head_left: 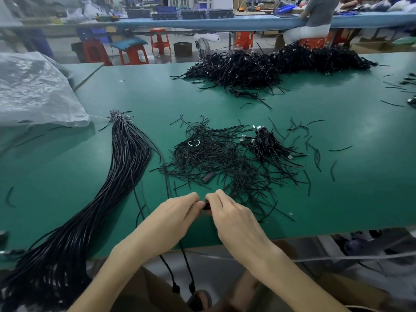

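Black cable (206,206), pinched between both hands just above the near edge of the green table (351,199), its two plug ends dangling below the table's edge. The left hand (177,212) and right hand (228,213) meet fingertip to fingertip, fingers curled round the short black section between them. A loose pile of thin ties (216,161) lies just beyond the hands, a long bundle of cables (126,158) to the left, and a heap of coiled cables (270,64) at the far side.

Soft overhead light, warped blurry edges
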The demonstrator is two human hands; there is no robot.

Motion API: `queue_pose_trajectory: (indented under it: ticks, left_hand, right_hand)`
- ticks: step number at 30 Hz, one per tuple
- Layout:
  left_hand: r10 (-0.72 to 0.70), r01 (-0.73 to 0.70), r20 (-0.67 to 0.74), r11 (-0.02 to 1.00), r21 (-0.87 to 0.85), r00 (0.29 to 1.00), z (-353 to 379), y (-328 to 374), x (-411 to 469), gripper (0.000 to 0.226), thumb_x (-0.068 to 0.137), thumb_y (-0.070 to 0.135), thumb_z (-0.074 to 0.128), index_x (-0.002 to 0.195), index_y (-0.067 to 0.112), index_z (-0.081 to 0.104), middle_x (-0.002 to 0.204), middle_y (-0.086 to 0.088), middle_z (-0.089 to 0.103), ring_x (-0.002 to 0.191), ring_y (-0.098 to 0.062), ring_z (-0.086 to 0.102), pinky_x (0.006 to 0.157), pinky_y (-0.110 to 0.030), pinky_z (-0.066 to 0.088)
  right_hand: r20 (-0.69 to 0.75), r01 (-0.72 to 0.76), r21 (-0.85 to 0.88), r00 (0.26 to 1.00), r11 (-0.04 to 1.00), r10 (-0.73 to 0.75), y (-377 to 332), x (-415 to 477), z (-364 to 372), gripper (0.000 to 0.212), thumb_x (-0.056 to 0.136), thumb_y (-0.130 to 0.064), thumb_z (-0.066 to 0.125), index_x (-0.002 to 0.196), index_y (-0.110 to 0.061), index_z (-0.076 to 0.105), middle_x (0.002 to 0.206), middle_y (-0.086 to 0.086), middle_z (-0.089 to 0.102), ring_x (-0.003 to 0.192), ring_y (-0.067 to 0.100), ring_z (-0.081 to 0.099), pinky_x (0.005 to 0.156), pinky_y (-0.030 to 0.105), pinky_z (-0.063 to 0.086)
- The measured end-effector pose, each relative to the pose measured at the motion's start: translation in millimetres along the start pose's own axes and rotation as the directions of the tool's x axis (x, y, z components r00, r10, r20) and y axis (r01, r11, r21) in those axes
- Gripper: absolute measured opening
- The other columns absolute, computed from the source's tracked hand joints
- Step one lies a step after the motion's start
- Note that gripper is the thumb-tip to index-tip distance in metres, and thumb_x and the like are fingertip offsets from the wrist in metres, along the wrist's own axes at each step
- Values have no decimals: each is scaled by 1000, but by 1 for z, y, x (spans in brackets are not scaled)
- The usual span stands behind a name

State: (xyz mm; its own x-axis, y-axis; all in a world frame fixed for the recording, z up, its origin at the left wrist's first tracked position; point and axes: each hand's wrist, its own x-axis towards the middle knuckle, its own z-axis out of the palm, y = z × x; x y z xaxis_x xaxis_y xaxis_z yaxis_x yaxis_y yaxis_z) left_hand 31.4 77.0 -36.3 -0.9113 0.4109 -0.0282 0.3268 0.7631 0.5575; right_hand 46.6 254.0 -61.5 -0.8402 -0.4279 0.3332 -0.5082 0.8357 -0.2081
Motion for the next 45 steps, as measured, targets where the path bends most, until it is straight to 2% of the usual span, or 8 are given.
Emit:
queue_pose_trajectory:
  ticks: [7, 10, 14, 17, 23, 35, 41, 45]
  left_hand:
    - [-50, 87, 159, 969, -233, 986, 4, -13, 4, 41, 109, 42, 32, 90, 11, 52, 64, 8, 48, 52, -8, 42, 50, -22, 39]
    - [-59, 70, 45, 957, -281, 997, 15, -14, 11, 41, 110, 39, 29, 85, 10, 44, 62, 8, 42, 49, -11, 36, 48, -24, 33]
    - [-154, 111, -229, 975, -191, 961, 14, -23, 30, 35, 109, 17, 34, 74, 21, 36, 65, 6, 40, 52, -6, 36, 57, -27, 30]
    - [-256, 86, -327, 886, -455, 910, 5, -26, 46, 37, 111, 20, 32, 75, 17, 30, 59, 8, 31, 44, -5, 27, 44, -18, 25]
    - [-328, 23, -323, 733, -680, 888, 24, -29, 58, 38, 113, 28, 27, 79, 12, 34, 61, 2, 26, 45, -14, 22, 39, -20, 23]
    - [-287, -9, -328, 740, -673, 900, 25, -34, 54, 38, 113, 28, 24, 80, 12, 34, 70, -10, 23, 48, -15, 20, 41, -19, 24]
    - [-303, 5, -322, 735, -678, 897, 28, -35, 58, 38, 113, 28, 26, 81, 10, 36, 69, -9, 23, 51, -15, 22, 43, -20, 24]
    - [-279, 29, -278, 752, -659, 919, 30, -39, 56, 39, 113, 29, 28, 78, 12, 34, 65, -1, 30, 50, -11, 26, 46, -21, 27]
  right_hand:
    - [-81, 80, -49, 993, 996, -84, 8, 6, 5, 17, 88, 2, 59, 94, -12, 64, 86, 0, 60, 77, 19, 59, 67, 33, 55]
    - [-184, 71, -129, 978, 989, -95, 12, 16, 10, 17, 89, -2, 67, 103, -12, 69, 93, 1, 67, 87, 22, 62, 78, 36, 54]
    - [-305, -79, -182, 952, 980, 20, 12, 30, 8, 62, 81, 2, 76, 138, -8, 54, 139, 9, 54, 132, 28, 49, 109, 44, 39]
    - [-394, -135, -113, 916, 984, 80, 15, 39, 10, 40, 88, -12, 78, 121, -11, 56, 124, 6, 54, 118, 25, 49, 100, 35, 38]
    - [-15, -406, 6, 914, 914, 406, 25, 57, 37, 30, 98, -48, 58, 115, -23, 59, 118, -1, 50, 114, 21, 38, 94, 33, 29]
    - [-146, -483, -1, 866, 875, 478, 39, 54, 9, 14, 105, -30, 53, 104, -19, 62, 106, -2, 53, 104, 19, 40, 89, 32, 25]
    - [-11, -456, 563, 830, 690, 558, 23, 56, -7, 16, 101, -30, 60, 86, -30, 57, 99, -11, 55, 106, 17, 48, 103, 39, 35]
    - [111, -466, 636, 844, 615, 525, 4, 68, 6, 15, 101, -29, 61, 91, -19, 65, 104, 0, 61, 109, 25, 55, 103, 48, 42]
